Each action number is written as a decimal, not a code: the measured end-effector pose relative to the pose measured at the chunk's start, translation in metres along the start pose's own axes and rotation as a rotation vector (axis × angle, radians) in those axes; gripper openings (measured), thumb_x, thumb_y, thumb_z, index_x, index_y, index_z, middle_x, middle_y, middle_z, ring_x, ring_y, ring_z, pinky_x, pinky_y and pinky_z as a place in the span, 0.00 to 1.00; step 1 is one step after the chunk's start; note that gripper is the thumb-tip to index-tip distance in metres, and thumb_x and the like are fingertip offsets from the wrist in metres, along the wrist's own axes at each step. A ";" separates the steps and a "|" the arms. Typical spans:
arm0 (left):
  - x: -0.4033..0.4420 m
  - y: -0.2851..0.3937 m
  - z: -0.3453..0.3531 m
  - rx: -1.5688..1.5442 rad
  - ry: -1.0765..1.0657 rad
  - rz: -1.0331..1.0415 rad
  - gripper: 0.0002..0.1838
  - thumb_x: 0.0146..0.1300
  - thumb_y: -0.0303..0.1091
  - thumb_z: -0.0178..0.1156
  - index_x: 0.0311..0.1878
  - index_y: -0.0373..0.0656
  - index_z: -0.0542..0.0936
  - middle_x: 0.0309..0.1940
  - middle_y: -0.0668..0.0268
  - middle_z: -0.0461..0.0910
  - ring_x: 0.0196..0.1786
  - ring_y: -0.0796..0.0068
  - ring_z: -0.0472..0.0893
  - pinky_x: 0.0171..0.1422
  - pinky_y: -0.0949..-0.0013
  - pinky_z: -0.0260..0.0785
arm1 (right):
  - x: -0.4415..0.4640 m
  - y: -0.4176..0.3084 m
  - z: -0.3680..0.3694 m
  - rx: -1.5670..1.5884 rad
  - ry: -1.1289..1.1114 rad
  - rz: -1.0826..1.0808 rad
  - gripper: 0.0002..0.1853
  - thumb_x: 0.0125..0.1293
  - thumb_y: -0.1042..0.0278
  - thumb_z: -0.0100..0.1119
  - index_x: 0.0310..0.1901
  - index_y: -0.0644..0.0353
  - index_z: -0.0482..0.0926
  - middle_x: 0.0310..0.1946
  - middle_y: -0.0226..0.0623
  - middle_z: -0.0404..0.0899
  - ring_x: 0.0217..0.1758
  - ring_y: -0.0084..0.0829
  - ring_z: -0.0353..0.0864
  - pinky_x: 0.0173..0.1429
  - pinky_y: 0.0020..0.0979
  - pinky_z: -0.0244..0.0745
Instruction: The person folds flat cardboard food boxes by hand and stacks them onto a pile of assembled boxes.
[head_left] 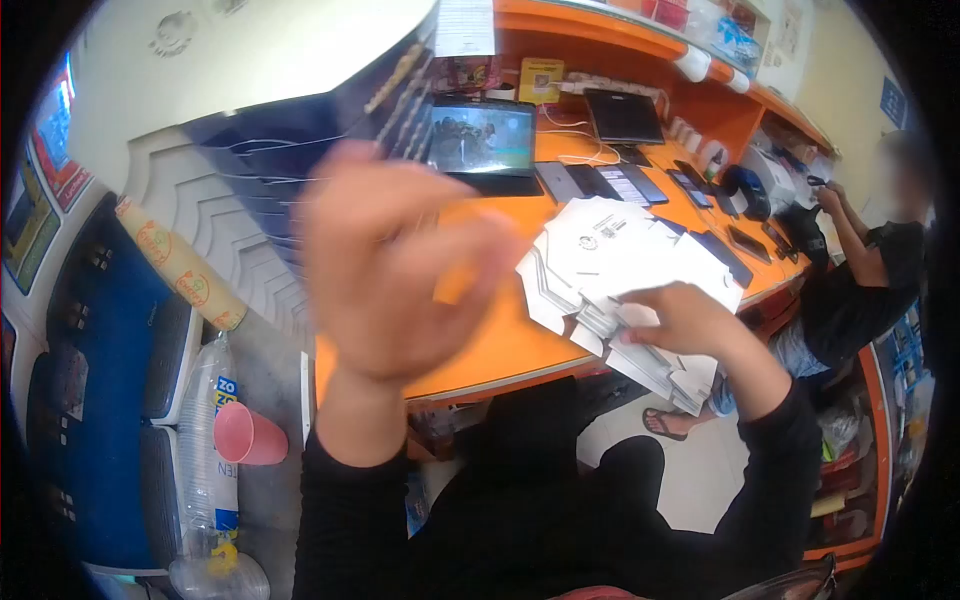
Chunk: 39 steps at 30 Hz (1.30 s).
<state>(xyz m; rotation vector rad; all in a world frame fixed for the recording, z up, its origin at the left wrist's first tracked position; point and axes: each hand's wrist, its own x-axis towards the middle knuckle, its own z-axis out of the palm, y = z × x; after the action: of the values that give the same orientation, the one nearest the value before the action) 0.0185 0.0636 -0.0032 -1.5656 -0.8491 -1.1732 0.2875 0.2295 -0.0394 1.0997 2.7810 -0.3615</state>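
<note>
My left hand (400,270) is raised close to the camera over the orange desk's front left part. Motion smears its curled fingers, and whether anything is between them cannot be made out. My right hand (685,318) rests on the near side of a pile of flat white cards (625,235). Its fingers are bent, and the thumb stands apart from them over the folded edges. Several cards overlap like a fan, and the top one bears a small printed logo and a square dark mark. Some folded pieces hang past the desk's front edge.
On the orange desk (480,365) stand a lit screen (483,137), a dark tablet (624,117) and several phones (690,188). Another person (870,260) is at the right. A pink cup (248,435) and a sleeve of clear plastic cups (205,430) are at the left.
</note>
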 end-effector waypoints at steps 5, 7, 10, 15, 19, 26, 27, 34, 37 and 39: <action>-0.023 0.064 0.105 -0.633 -0.504 -0.252 0.16 0.55 0.37 0.72 0.45 0.42 0.83 0.43 0.59 0.83 0.49 0.60 0.81 0.59 0.62 0.72 | -0.021 0.040 0.033 0.161 0.090 0.036 0.25 0.58 0.57 0.71 0.56 0.56 0.82 0.44 0.51 0.85 0.46 0.46 0.85 0.54 0.37 0.75; -0.044 0.077 0.149 -0.719 -0.663 -0.289 0.18 0.58 0.41 0.70 0.48 0.41 0.84 0.47 0.57 0.83 0.51 0.59 0.81 0.58 0.64 0.72 | -0.023 0.045 0.028 0.264 0.048 0.070 0.22 0.60 0.57 0.70 0.54 0.58 0.83 0.41 0.52 0.85 0.44 0.47 0.85 0.52 0.37 0.75; -0.059 0.090 0.199 -0.796 -0.967 -0.389 0.21 0.59 0.45 0.69 0.50 0.40 0.85 0.48 0.55 0.84 0.51 0.59 0.82 0.56 0.64 0.73 | -0.021 0.066 0.034 0.350 0.056 0.016 0.20 0.64 0.56 0.67 0.51 0.61 0.84 0.36 0.52 0.85 0.40 0.47 0.85 0.48 0.38 0.74; -0.065 0.081 0.246 -1.105 -1.441 -0.557 0.19 0.57 0.46 0.71 0.44 0.40 0.87 0.38 0.58 0.87 0.41 0.67 0.85 0.49 0.69 0.75 | -0.024 0.074 0.047 0.464 0.182 0.021 0.16 0.67 0.58 0.61 0.46 0.65 0.83 0.30 0.52 0.83 0.32 0.41 0.83 0.44 0.36 0.74; -0.080 0.069 0.254 -1.120 -1.526 -0.705 0.13 0.58 0.40 0.70 0.41 0.41 0.88 0.34 0.65 0.88 0.38 0.76 0.83 0.47 0.73 0.74 | -0.015 0.090 0.050 0.674 0.171 0.041 0.14 0.65 0.62 0.63 0.44 0.66 0.84 0.29 0.44 0.84 0.31 0.31 0.80 0.43 0.30 0.74; -0.091 0.062 0.243 -1.295 -1.499 -0.784 0.12 0.56 0.39 0.73 0.40 0.43 0.89 0.40 0.66 0.87 0.45 0.77 0.82 0.54 0.74 0.70 | 0.005 0.112 0.041 0.730 -0.024 -0.096 0.14 0.64 0.63 0.66 0.46 0.65 0.85 0.37 0.40 0.86 0.38 0.32 0.83 0.50 0.28 0.75; -0.089 0.062 0.241 -1.275 -1.502 -0.784 0.12 0.56 0.39 0.73 0.41 0.43 0.89 0.39 0.65 0.87 0.44 0.76 0.82 0.54 0.74 0.70 | 0.006 0.111 0.040 0.702 -0.008 -0.142 0.14 0.65 0.63 0.66 0.46 0.64 0.85 0.38 0.41 0.86 0.39 0.32 0.83 0.50 0.29 0.75; -0.084 0.072 0.239 -1.116 -1.290 -0.758 0.11 0.60 0.39 0.69 0.40 0.42 0.88 0.32 0.63 0.86 0.34 0.71 0.81 0.43 0.69 0.71 | -0.011 0.092 0.046 0.608 0.109 0.123 0.22 0.61 0.60 0.71 0.53 0.62 0.81 0.42 0.45 0.85 0.43 0.34 0.84 0.50 0.32 0.75; -0.087 0.081 0.241 -1.090 -1.135 -0.747 0.10 0.62 0.38 0.67 0.40 0.42 0.87 0.28 0.64 0.84 0.31 0.74 0.78 0.40 0.70 0.69 | -0.030 0.076 0.049 0.484 0.308 0.039 0.32 0.58 0.55 0.72 0.61 0.59 0.75 0.42 0.45 0.84 0.44 0.34 0.84 0.52 0.31 0.74; -0.085 0.081 0.239 -1.119 -1.044 -0.820 0.09 0.62 0.37 0.67 0.39 0.41 0.87 0.26 0.66 0.83 0.30 0.78 0.76 0.38 0.72 0.68 | -0.042 0.077 0.054 0.591 0.421 0.022 0.40 0.55 0.44 0.72 0.65 0.59 0.71 0.44 0.45 0.83 0.50 0.38 0.82 0.57 0.32 0.71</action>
<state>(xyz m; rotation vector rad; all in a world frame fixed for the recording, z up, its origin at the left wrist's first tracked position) 0.1352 0.2704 -0.1238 -3.0444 -1.7964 -1.4725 0.3730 0.2422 -0.0961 1.4630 3.1058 -1.1235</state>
